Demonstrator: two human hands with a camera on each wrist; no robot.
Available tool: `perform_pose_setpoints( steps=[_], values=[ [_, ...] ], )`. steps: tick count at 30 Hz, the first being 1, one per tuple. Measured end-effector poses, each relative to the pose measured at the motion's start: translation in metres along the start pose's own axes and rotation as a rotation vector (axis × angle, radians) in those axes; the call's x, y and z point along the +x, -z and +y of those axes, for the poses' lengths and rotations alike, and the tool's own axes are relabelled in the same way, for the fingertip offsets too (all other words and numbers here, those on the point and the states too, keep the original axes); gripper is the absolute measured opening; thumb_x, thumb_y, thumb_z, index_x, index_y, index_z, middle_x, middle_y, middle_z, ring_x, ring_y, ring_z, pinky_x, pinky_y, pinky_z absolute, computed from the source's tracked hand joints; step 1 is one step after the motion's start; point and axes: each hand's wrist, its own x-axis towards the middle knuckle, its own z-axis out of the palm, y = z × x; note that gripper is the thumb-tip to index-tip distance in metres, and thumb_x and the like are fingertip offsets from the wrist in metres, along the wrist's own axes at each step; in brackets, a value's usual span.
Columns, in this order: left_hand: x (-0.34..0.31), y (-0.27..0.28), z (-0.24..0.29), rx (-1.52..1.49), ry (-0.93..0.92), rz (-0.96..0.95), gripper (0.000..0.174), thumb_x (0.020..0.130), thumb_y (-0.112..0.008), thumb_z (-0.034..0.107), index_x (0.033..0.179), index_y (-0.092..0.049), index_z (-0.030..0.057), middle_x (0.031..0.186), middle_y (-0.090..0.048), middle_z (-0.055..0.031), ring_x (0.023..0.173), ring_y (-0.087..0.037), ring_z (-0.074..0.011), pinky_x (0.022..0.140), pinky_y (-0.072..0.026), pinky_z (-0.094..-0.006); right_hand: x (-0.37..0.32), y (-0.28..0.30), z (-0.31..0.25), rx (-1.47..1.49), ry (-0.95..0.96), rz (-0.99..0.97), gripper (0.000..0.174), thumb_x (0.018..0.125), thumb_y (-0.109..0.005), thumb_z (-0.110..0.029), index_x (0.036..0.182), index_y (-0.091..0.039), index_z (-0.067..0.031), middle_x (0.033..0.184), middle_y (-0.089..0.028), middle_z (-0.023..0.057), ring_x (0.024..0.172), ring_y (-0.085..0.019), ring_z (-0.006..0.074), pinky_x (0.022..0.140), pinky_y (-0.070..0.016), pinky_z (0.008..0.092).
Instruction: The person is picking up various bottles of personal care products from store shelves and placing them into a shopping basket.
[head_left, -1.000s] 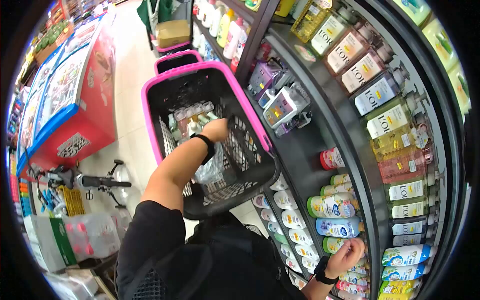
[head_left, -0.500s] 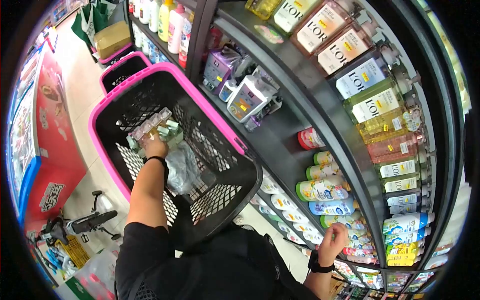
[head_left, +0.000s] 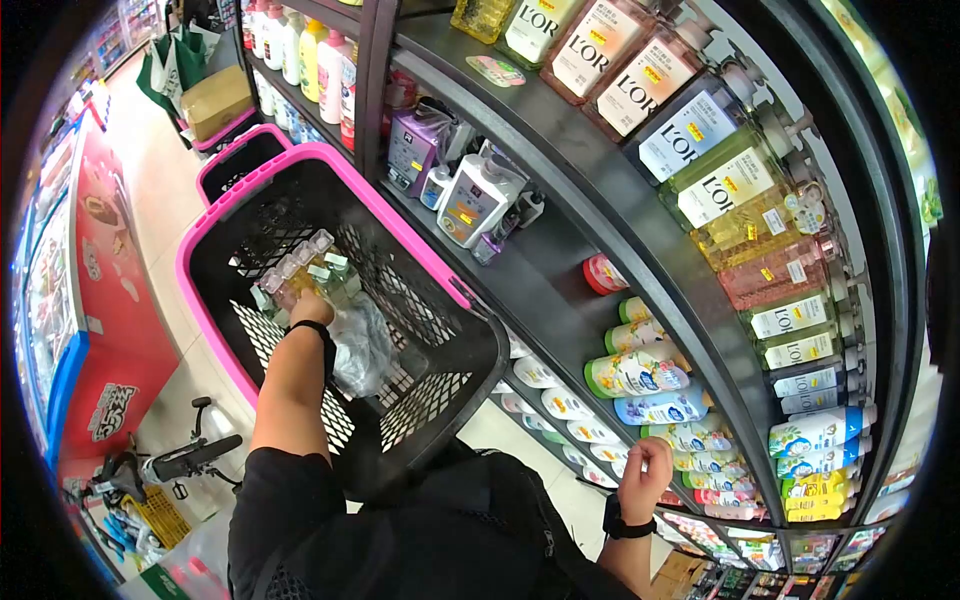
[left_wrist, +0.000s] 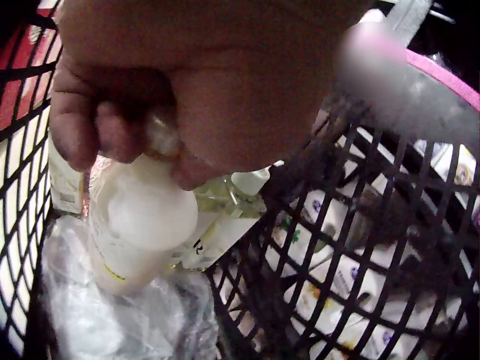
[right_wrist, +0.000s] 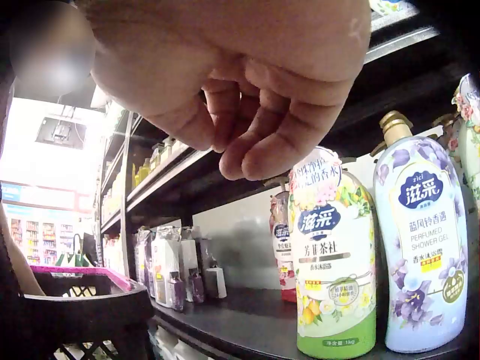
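Down inside the black basket with a pink rim [head_left: 365, 185], the left hand [head_left: 312, 308] is among pump bottles [head_left: 335, 272]. In the left wrist view that hand [left_wrist: 202, 82] has its fingers curled round the top of a pale bottle [left_wrist: 142, 217]. A crumpled clear plastic bag [head_left: 362, 350] lies beside the bottles. The right hand [head_left: 645, 475] hangs loosely curled by the shelf, holding nothing. In the right wrist view the hand [right_wrist: 247, 75] is above a green-based bottle [right_wrist: 335, 277] and near a lilac shower gel bottle [right_wrist: 421, 247].
Shelves of large pump bottles [head_left: 725, 190] rise on the right. Purple boxed goods [head_left: 410, 150] stand beyond the basket. A red freezer [head_left: 110, 300] is at the left, with a small bicycle [head_left: 190, 455] near it. A cardboard box [head_left: 217, 103] sits at the far end.
The left hand has moved left and deeper into the basket, in among the bottles. The view has shifted, so basket and shelves appear further left. The right hand remains near the shelf, loosely curled.
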Motion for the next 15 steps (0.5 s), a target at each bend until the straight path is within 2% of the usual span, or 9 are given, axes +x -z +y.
perform_pose_setpoints(
  steps=[3, 4, 5, 7, 9, 10, 13, 15],
  values=[
    [0.001, 0.016, 0.010, 0.143, -0.110, -0.122, 0.045, 0.090, -0.055, 0.018, 0.130, -0.059, -0.0025, 0.127, -0.065, -0.0282, 0.122, -0.063, -0.0377, 0.102, -0.0502, -0.0446, -0.001, -0.003, 0.006, 0.100, -0.039, 0.011, 0.010, 0.086, -0.063, 0.006, 0.095, -0.062, 0.0014, 0.095, -0.064, 0.0158, 0.084, -0.061, 0.0282, 0.076, -0.0496, 0.0360],
    [0.005, 0.019, 0.011, 0.236, -0.255, -0.169, 0.046, 0.086, -0.058, 0.018, 0.127, -0.063, -0.0026, 0.123, -0.067, -0.0286, 0.120, -0.064, -0.0396, 0.100, -0.0513, -0.0447, -0.003, -0.007, 0.010, 0.132, -0.052, 0.015, 0.010, 0.086, -0.063, 0.006, 0.094, -0.061, 0.0015, 0.095, -0.064, 0.0158, 0.084, -0.061, 0.0281, 0.076, -0.0496, 0.0360],
    [0.022, 0.007, 0.000, 0.279, -0.466, -0.096, 0.046, 0.084, -0.058, 0.018, 0.124, -0.063, -0.0034, 0.119, -0.068, -0.0293, 0.116, -0.065, -0.0415, 0.098, -0.0521, -0.0455, -0.004, -0.009, 0.014, 0.164, -0.065, 0.019, 0.009, 0.086, -0.063, 0.005, 0.094, -0.061, 0.0015, 0.095, -0.064, 0.0158, 0.084, -0.061, 0.0280, 0.076, -0.0497, 0.0359],
    [-0.053, 0.051, 0.029, 0.183, -0.369, 0.043, 0.043, 0.084, -0.059, 0.024, 0.117, -0.065, -0.0030, 0.115, -0.069, -0.0291, 0.110, -0.067, -0.0428, 0.095, -0.0530, -0.0472, -0.003, -0.012, 0.021, 0.198, -0.030, -0.020, 0.007, 0.087, -0.063, 0.003, 0.094, -0.061, 0.0013, 0.094, -0.064, 0.0159, 0.084, -0.061, 0.0298, 0.078, -0.0497, 0.0369],
    [-0.143, 0.105, 0.062, 0.172, -0.368, 0.057, 0.043, 0.084, -0.060, 0.030, 0.112, -0.065, -0.0027, 0.111, -0.070, -0.0292, 0.106, -0.067, -0.0438, 0.094, -0.0531, -0.0485, -0.004, -0.020, 0.027, 0.261, 0.002, -0.027, 0.006, 0.087, -0.063, 0.003, 0.093, -0.062, 0.0012, 0.093, -0.064, 0.0159, 0.084, -0.061, 0.0308, 0.079, -0.0497, 0.0376],
    [-0.170, 0.117, 0.066, 0.148, -0.397, 0.084, 0.046, 0.083, -0.062, 0.034, 0.111, -0.064, -0.0025, 0.107, -0.070, -0.0293, 0.103, -0.068, -0.0447, 0.092, -0.0532, -0.0498, -0.003, -0.023, 0.028, 0.324, 0.014, -0.040, 0.006, 0.087, -0.063, 0.002, 0.093, -0.062, 0.0010, 0.093, -0.064, 0.0161, 0.085, -0.061, 0.0322, 0.081, -0.0494, 0.0388],
    [-0.273, 0.155, 0.083, 0.040, -0.523, 0.282, 0.045, 0.085, -0.065, 0.041, 0.101, -0.064, -0.0010, 0.093, -0.071, -0.0269, 0.091, -0.069, -0.0460, 0.083, -0.0540, -0.0514, 0.003, -0.025, 0.027, 0.400, 0.142, -0.096, 0.007, 0.087, -0.064, 0.002, 0.094, -0.063, 0.0013, 0.094, -0.064, 0.0171, 0.082, -0.062, 0.0309, 0.074, -0.0522, 0.0361],
    [-0.342, 0.186, 0.104, 0.014, -0.596, 0.302, 0.041, 0.085, -0.068, 0.038, 0.097, -0.063, -0.0008, 0.086, -0.069, -0.0263, 0.085, -0.069, -0.0456, 0.077, -0.0538, -0.0506, 0.002, -0.032, 0.044, 0.442, 0.224, -0.163, 0.013, 0.086, -0.067, 0.001, 0.099, -0.065, 0.0014, 0.098, -0.065, 0.0170, 0.082, -0.065, 0.0282, 0.070, -0.0534, 0.0352]
  ],
)
